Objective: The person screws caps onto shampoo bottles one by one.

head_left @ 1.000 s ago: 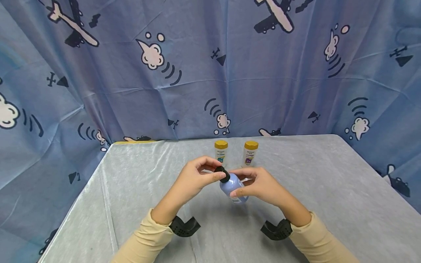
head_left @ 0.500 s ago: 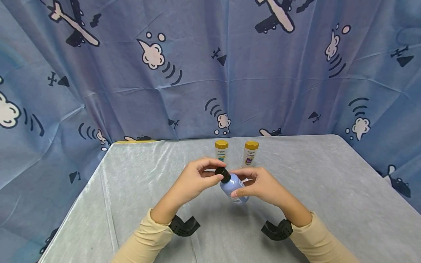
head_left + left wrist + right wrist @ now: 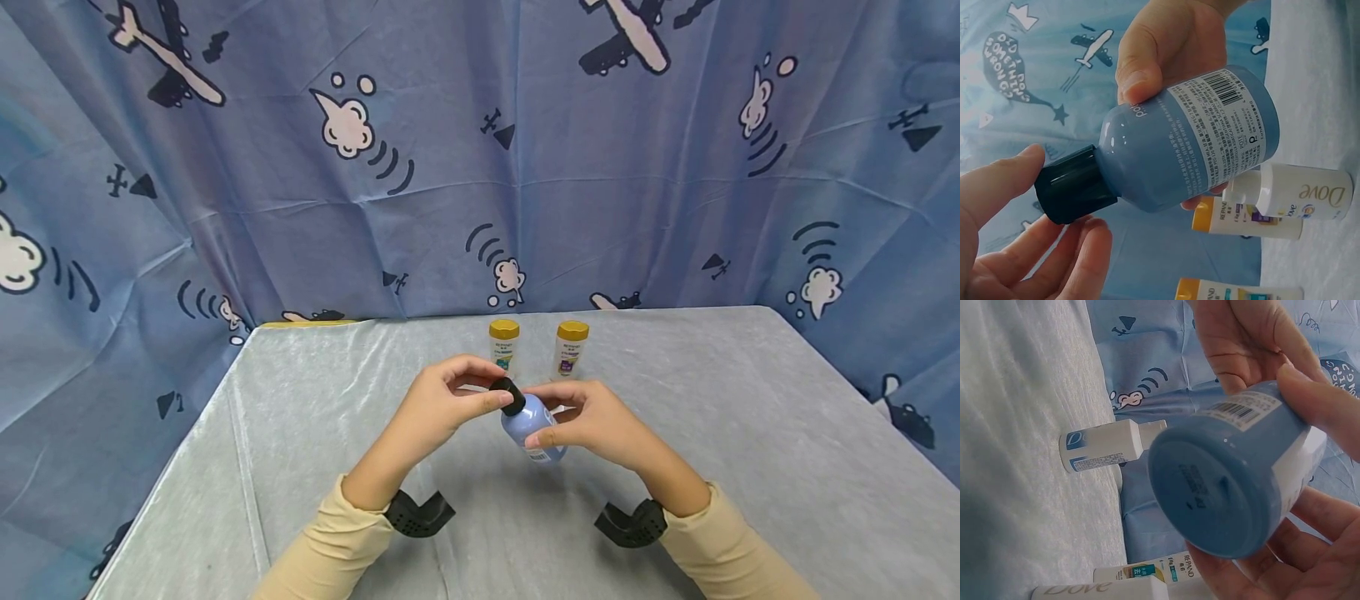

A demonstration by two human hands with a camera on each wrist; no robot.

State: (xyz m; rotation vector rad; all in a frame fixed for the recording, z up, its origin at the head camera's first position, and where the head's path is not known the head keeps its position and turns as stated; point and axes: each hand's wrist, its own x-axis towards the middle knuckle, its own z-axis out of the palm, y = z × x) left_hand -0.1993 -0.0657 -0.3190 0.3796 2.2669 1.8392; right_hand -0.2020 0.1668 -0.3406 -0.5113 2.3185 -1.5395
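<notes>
A blue bottle (image 3: 528, 423) with a black cap (image 3: 508, 397) is held tilted above the table, its cap end toward the upper left. My left hand (image 3: 450, 398) pinches the cap between thumb and fingers. Around the bottle's body curl the thumb and fingers of my right hand (image 3: 588, 423). The left wrist view shows the cap (image 3: 1075, 185) seated on the bottle's neck and a white barcode label (image 3: 1222, 125) along the side. In the right wrist view the bottle's round base (image 3: 1200, 494) faces the camera.
Two white bottles with yellow caps, one left (image 3: 504, 343) and one right (image 3: 571, 348), stand behind the hands. White Dove bottles (image 3: 1100, 447) also stand on the grey cloth-covered table (image 3: 750, 417); the hands hide them in the head view. A patterned blue curtain (image 3: 450, 167) hangs behind.
My left thumb and fingers shift slightly on the black cap. The bottle and my right hand stay almost in place.
</notes>
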